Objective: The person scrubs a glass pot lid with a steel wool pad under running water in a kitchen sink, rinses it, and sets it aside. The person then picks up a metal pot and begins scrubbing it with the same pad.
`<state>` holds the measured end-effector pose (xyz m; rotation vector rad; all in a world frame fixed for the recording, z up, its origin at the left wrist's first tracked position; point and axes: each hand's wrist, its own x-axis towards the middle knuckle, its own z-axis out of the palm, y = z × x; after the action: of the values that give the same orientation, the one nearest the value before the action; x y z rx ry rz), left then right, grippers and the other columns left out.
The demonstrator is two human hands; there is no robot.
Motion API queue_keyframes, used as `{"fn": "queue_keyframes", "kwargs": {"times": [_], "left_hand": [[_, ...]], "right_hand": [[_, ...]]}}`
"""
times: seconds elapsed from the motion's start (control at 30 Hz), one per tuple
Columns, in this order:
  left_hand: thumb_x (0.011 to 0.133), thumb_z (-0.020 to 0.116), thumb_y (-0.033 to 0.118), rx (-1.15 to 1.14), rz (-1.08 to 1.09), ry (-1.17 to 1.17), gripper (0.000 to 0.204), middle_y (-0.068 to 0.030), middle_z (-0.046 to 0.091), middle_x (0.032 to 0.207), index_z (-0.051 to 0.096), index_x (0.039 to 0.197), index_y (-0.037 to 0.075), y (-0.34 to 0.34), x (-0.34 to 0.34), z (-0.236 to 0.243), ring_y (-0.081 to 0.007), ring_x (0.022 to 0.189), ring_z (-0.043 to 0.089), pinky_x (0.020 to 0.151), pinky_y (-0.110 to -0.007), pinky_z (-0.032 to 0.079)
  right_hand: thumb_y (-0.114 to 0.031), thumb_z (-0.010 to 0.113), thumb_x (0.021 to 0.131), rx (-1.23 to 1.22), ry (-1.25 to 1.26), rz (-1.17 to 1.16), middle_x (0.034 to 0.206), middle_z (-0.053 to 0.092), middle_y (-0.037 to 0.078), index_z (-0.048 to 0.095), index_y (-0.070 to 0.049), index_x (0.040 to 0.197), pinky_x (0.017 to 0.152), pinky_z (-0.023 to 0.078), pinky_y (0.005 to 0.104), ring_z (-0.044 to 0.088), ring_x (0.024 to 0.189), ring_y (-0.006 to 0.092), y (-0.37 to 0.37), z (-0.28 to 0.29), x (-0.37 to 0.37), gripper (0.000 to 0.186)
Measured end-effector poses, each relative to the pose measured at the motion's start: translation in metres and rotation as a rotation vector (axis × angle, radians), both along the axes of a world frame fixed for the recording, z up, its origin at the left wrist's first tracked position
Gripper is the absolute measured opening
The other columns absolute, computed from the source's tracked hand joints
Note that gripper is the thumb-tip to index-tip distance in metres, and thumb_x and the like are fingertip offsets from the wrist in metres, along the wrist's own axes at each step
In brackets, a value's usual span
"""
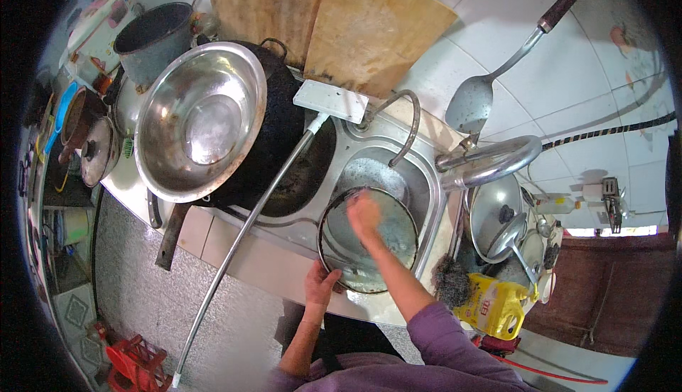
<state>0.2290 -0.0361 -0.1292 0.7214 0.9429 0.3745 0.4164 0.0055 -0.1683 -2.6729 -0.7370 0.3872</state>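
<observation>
Kitchen — sink (430, 203) w/ tap (501, 167), 2 cutting bds (380, 29)

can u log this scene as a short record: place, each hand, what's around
place: metal sink with two basins
left hand: holds near-left rim of a round dark-rimmed vessel
right hand: over the vessel's interior, blurred; cannot tell if it holds anything
left of sink: steel bowl, black pot
behind sink: wooden boards
right of sink: yellow jug
by wall: spatula, head down
</observation>
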Motion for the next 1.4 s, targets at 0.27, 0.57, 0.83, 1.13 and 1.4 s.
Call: {"fn": "queue_keyframes", "kwargs": {"times": [0.27,0.57,0.83,1.13,1.4], "left_hand": [[0.078,0.055,0.003,-0.004,0.029,-0.024,0.016,-0.0048,0.056,0.077,0.050,0.094,0.002,-0.002,-0.001,-0.008,-0.0114,0.051,0.052,0.041,-0.023,0.045],[0.077,0.055,0.004,0.024,0.047,0.005,0.020,-0.0054,0.055,0.076,0.049,0.096,0.002,-0.013,-0.005,-0.025,-0.0124,0.047,0.051,0.041,-0.023,0.044],[0.077,0.056,0.006,0.004,-0.047,0.010,0.024,-0.0072,0.054,0.076,0.046,0.098,0.001,-0.007,0.001,0.007,-0.0127,0.045,0.051,0.041,-0.024,0.044],[0.079,0.056,0.009,0.024,0.028,0.090,0.021,-0.0052,0.057,0.082,0.050,0.097,0.001,-0.010,-0.003,-0.009,-0.0111,0.061,0.055,0.047,-0.024,0.047],[0.080,0.056,0.010,-0.078,0.009,0.051,0.013,-0.0047,0.059,0.079,0.056,0.088,0.001,-0.013,0.005,-0.013,-0.0129,0.063,0.056,0.052,-0.026,0.050]], "right_hand": [[-0.025,0.053,0.078,-0.068,-0.085,0.115,0.065,0.060,0.018,0.052,-0.003,0.088,0.056,0.046,0.0466,0.060,0.062,0.0343,-0.026,-0.003,0.043,0.024],[-0.027,0.052,0.079,-0.422,0.000,0.183,0.067,0.060,0.018,0.051,-0.004,0.089,0.054,0.047,0.0467,0.060,0.063,0.0347,-0.149,0.047,-0.006,0.025],[-0.017,0.052,0.077,-0.184,-0.275,0.165,0.070,0.061,0.015,0.051,-0.005,0.079,0.053,0.048,0.0421,0.061,0.059,0.0325,-0.130,0.013,0.045,0.012],[-0.022,0.053,0.080,-0.240,-0.031,0.245,0.071,0.061,0.017,0.052,-0.003,0.093,0.056,0.048,0.0440,0.060,0.064,0.0340,-0.143,0.028,0.005,0.023],[-0.017,0.049,0.082,0.101,-0.011,0.439,0.069,0.059,0.017,0.053,-0.005,0.090,0.052,0.046,0.0428,0.059,0.059,0.0332,-0.065,0.028,-0.025,0.015]]}}
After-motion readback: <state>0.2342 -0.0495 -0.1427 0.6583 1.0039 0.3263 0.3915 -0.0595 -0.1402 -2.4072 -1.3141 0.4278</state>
